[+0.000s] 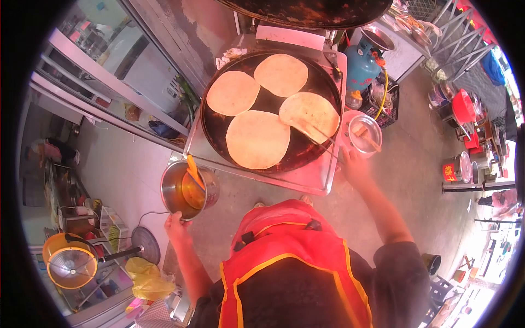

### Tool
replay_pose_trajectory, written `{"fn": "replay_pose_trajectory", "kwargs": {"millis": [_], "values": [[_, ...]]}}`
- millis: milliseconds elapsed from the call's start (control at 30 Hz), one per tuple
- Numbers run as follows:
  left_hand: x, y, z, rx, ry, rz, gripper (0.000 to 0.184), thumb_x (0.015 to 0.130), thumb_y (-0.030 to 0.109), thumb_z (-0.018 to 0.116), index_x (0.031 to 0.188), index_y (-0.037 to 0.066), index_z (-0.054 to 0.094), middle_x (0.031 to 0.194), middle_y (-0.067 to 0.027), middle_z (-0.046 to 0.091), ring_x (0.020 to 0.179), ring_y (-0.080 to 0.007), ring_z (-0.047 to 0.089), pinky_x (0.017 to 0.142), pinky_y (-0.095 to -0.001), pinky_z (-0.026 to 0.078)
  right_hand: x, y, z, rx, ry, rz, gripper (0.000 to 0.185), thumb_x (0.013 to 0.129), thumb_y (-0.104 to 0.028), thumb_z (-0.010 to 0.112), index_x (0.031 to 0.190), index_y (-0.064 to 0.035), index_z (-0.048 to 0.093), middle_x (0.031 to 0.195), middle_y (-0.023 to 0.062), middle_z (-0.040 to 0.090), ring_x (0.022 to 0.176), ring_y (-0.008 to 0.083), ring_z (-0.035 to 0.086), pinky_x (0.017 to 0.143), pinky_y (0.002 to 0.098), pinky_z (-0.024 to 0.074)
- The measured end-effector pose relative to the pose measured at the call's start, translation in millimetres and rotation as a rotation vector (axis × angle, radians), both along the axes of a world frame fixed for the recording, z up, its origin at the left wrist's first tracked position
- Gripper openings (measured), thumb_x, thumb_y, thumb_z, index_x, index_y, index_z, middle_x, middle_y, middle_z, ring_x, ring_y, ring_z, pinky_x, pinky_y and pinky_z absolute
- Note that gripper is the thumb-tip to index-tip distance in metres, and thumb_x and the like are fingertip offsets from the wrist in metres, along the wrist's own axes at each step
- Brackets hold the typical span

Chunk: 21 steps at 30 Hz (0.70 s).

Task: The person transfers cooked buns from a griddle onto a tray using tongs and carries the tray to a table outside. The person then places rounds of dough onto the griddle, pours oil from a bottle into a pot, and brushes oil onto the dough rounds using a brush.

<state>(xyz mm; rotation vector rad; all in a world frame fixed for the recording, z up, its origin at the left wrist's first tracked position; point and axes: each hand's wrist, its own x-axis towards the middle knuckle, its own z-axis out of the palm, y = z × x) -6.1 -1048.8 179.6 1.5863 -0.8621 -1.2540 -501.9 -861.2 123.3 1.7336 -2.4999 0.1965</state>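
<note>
Four round flatbreads lie on a large dark griddle (213, 128): one at the upper left (233, 93), one at the top (281, 75), one at the lower middle (258, 140) and one at the right (309, 116). My right hand (355, 164), closed, holds a thin stick (328, 138) that reaches over the right flatbread. Down at the left, my left hand (178, 227) grips the rim of a metal pot (212, 188) with orange-brown liquid and a yellow-handled tool (194, 170) in it.
A clear bowl with a brush (365, 133) sits right of the griddle. Behind it stand a blue gas cylinder (361, 68) and a black crate (385, 109). A dark lid (311, 12) hangs above. A fan (72, 268) and yellow bag (147, 279) are lower left.
</note>
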Motion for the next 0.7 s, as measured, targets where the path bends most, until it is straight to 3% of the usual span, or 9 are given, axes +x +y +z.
{"fn": "replay_pose_trajectory", "kwargs": {"millis": [200, 267, 333, 367, 433, 500, 600, 700], "values": [[-18.9, 4.8, 22.6, -0.065, -0.085, -0.011, 0.015, 0.078, 0.014, 0.058, 0.084, 0.000, 0.055, 0.068, -0.0023, 0.051, 0.056, -0.0109, 0.050, 0.053, -0.0248, 0.047, 36.1, 37.0, 51.3, 0.055, -0.254, -0.009, 0.047, 0.078, -0.018, 0.057, 0.122, -0.0057, 0.043, 0.090, 0.0174, 0.056, 0.079, 0.0340, 0.059, 0.063, 0.0444, 0.0492], [-12.2, -4.1, 11.8, -0.018, -0.016, -0.027, 0.015, 0.078, 0.014, 0.058, 0.085, 0.000, 0.055, 0.070, -0.0032, 0.053, 0.057, -0.0113, 0.051, 0.054, -0.0250, 0.047, 34.5, 43.7, 53.8, -0.028, -0.468, 0.136, 0.039, 0.079, -0.019, 0.058, 0.114, -0.0047, 0.049, 0.083, 0.0153, 0.057, 0.070, 0.0291, 0.059, 0.055, 0.0398, 0.0476], [-4.7, -7.8, 2.8, 0.009, 0.042, -0.049, 0.015, 0.079, 0.013, 0.057, 0.086, 0.000, 0.055, 0.073, -0.0041, 0.055, 0.059, -0.0117, 0.052, 0.055, -0.0253, 0.047, 34.4, 45.9, 57.8, 0.034, -0.856, 0.024, 0.030, 0.079, -0.020, 0.058, 0.105, -0.0045, 0.054, 0.078, 0.0127, 0.058, 0.062, 0.0232, 0.057, 0.048, 0.0345, 0.0443], [-5.9, -9.8, 3.9, 0.011, 0.066, -0.062, 0.015, 0.079, 0.013, 0.057, 0.086, 0.000, 0.056, 0.075, -0.0046, 0.056, 0.060, -0.0119, 0.053, 0.055, -0.0254, 0.047, 33.0, 41.8, 62.6, 0.140, -1.130, -0.166, 0.026, 0.080, -0.020, 0.058, 0.101, -0.0047, 0.055, 0.077, 0.0112, 0.058, 0.058, 0.0198, 0.055, 0.045, 0.0316, 0.0419], [-9.1, -12.0, 6.3, 0.014, 0.082, -0.055, 0.014, 0.080, 0.013, 0.056, 0.087, 0.000, 0.056, 0.077, -0.0054, 0.058, 0.062, -0.0123, 0.054, 0.056, -0.0256, 0.047, 31.1, 29.9, 74.0, 0.261, -1.431, -0.405, 0.021, 0.080, -0.021, 0.059, 0.094, -0.0054, 0.057, 0.074, 0.0084, 0.058, 0.052, 0.0142, 0.052, 0.040, 0.0269, 0.0376], [-11.3, -13.7, 6.4, 0.016, 0.069, -0.016, 0.014, 0.080, 0.012, 0.056, 0.087, 0.000, 0.056, 0.080, -0.0060, 0.060, 0.064, -0.0126, 0.056, 0.056, -0.0256, 0.047, 30.1, 13.6, 84.0, 0.280, -1.496, -0.484, 0.018, 0.080, -0.021, 0.059, 0.090, -0.0063, 0.058, 0.072, 0.0058, 0.057, 0.048, 0.0096, 0.048, 0.037, 0.0233, 0.0339], [-0.1, -17.0, -1.3, 0.044, 0.068, -0.044, 0.013, 0.080, 0.012, 0.056, 0.087, 0.001, 0.056, 0.080, -0.0053, 0.060, 0.065, -0.0124, 0.056, 0.056, -0.0256, 0.047, 20.5, -2.4, 79.1, 0.364, -1.527, -0.489, 0.018, 0.080, -0.023, 0.060, 0.086, -0.0064, 0.058, 0.067, 0.0046, 0.057, 0.047, 0.0106, 0.048, 0.038, 0.0237, 0.0349], [5.3, -15.7, -6.3, 0.027, 0.073, -0.024, 0.013, 0.080, 0.012, 0.056, 0.087, 0.001, 0.057, 0.079, -0.0048, 0.059, 0.065, -0.0121, 0.056, 0.056, -0.0256, 0.048, 5.8, -9.2, 48.6, 0.412, -1.582, -0.344, 0.019, 0.080, -0.025, 0.061, 0.083, -0.0055, 0.059, 0.062, 0.0033, 0.056, 0.046, 0.0111, 0.049, 0.038, 0.0233, 0.0359]]}}
